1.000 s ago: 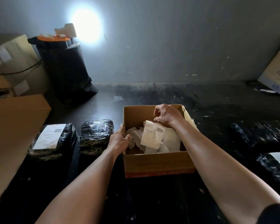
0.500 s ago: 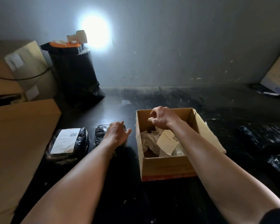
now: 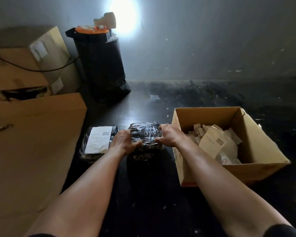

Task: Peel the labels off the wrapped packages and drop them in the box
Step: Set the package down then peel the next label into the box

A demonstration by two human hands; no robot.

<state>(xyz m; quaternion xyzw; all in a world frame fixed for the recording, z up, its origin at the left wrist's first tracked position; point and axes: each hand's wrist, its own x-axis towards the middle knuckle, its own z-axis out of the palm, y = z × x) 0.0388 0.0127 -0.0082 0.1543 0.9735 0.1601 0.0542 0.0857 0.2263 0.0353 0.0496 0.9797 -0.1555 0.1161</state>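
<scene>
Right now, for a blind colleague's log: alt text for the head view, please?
A person's left grip and right grip hold a bare black package on a dark surface. A labelled package lies left of it; an open box of peeled labels stands right of it.

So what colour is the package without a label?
The package is black, with shiny clear wrap that glints white. The head view shows it best.
</scene>
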